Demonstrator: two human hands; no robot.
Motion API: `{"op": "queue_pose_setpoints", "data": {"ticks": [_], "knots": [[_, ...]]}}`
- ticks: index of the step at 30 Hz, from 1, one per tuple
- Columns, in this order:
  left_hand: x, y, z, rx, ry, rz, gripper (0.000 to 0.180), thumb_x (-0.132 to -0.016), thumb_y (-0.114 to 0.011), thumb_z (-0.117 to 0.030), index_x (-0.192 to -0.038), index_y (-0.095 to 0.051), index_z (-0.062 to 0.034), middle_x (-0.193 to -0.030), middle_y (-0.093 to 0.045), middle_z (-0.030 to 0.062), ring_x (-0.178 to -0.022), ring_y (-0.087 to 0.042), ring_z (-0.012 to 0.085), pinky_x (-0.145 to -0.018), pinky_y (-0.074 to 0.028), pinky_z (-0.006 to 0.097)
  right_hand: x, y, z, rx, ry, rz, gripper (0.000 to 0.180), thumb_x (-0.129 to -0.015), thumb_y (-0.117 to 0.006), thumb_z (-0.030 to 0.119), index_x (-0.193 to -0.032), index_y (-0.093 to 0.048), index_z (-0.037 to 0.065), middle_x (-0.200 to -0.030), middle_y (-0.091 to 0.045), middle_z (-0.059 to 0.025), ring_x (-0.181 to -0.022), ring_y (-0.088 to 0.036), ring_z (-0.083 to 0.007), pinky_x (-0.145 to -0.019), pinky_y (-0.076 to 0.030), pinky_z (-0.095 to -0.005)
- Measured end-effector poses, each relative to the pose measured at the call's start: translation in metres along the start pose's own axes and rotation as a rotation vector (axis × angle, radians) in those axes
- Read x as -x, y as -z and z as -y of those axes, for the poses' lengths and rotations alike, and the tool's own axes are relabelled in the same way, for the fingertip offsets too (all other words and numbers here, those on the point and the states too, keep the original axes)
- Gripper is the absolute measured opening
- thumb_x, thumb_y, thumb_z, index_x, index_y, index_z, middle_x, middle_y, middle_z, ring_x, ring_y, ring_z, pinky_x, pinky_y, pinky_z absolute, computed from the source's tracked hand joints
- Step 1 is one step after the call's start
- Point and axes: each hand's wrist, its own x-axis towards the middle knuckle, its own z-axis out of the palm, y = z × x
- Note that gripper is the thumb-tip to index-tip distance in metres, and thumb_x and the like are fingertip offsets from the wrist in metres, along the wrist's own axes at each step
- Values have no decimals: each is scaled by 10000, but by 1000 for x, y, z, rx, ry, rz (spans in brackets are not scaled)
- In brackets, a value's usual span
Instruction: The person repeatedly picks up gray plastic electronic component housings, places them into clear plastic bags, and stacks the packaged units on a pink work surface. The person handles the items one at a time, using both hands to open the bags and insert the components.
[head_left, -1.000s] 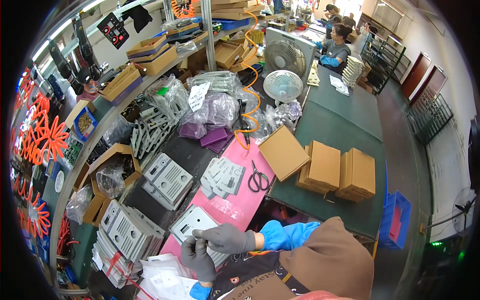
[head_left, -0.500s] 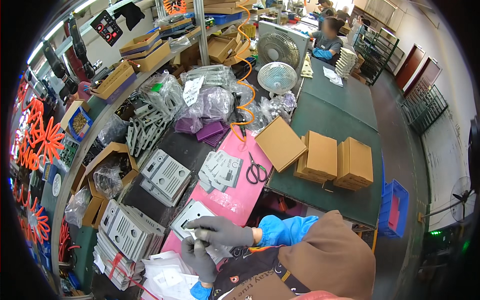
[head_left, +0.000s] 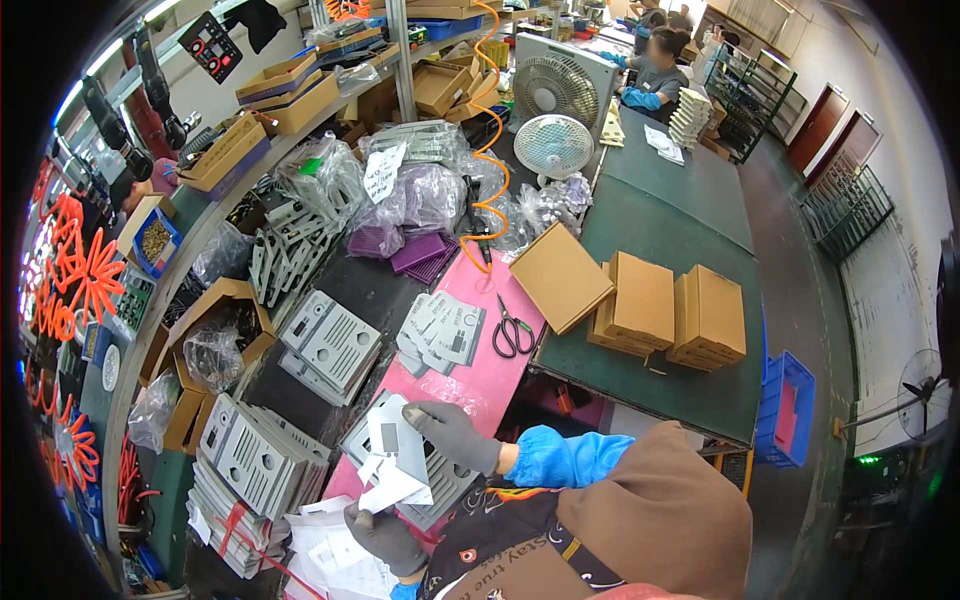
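My gloved right hand [head_left: 455,437] pinches the upper edge of a grey printed label [head_left: 412,455] with a square window in it. At the label's lower end, my gloved left hand [head_left: 385,540] pinches a white backing sheet [head_left: 388,488], which stands partly apart from the label. Under both lies a grey slotted panel [head_left: 440,492], partly covered by the label and my hands. Several similar labels [head_left: 447,335] are fanned out on the pink mat [head_left: 470,385], beside dark-handled scissors [head_left: 513,335]. White paper scraps [head_left: 335,555] are heaped by my left hand.
Grey panels are stacked at the left [head_left: 250,450] and farther up [head_left: 328,345]. Brown cardboard boxes [head_left: 640,300] stand on the green table to the right. An orange coiled hose [head_left: 490,150] hangs over the mat. Two fans [head_left: 553,147] stand beyond; a co-worker [head_left: 660,75] is far off.
My hands were close together over the panel; now they are apart, the left lower and nearer me. The label and the white backing sheet have come into plain view between them.
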Motion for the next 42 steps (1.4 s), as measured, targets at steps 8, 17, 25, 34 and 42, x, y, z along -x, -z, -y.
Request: {"op": "queue_pose_setpoints", "data": {"ticks": [8,17,25,34,42], "knots": [[-1,-7,-12,-584,-98,-94,137,-960,-506,-40,-841,-565,-5,-885,-422,-11,-698,-452,69,-585,-430,226,-3,-15,-9,-32,-27,-81,333,-1025,-527,260,-1189,-654,-1,-1112,-693,-77,-1014,-606,-126,-923,-493,-329],[7,-41,-11,-529,68,38,227,-912,-565,-30,-1117,-474,0,-923,-589,109,-735,-629,146,-637,-520,268,-34,-7,-7,348,277,-392,354,-1009,-553,389,-1020,-679,59,-789,-672,-113,-693,-610,-195,-639,-492,-333],[-33,-74,20,-1071,-739,-149,153,-982,-519,-118,-1101,-543,-25,-957,-611,148,-842,-645,303,-709,-515,386,-6,-36,-3,794,515,-263,277,-986,-569,376,-973,-682,123,-674,-645,-138,-609,-643,-345,-550,-494,-420],[-51,-55,17,-1322,-892,217,175,-926,-610,-154,-1097,-593,-121,-925,-636,104,-759,-654,319,-593,-521,399,-13,-12,18,1042,320,94,389,-991,-481,425,-916,-685,102,-737,-670,-169,-694,-661,-377,-614,-507,-482],[-31,-63,-12,-1062,-337,225,613,-813,-759,-326,-1315,-498,-91,-1163,-606,125,-835,-658,302,-694,-538,381,-13,-11,-3,1040,368,-1,357,-989,-490,395,-941,-696,107,-753,-669,-175,-707,-655,-393,-610,-498,-482]]}}
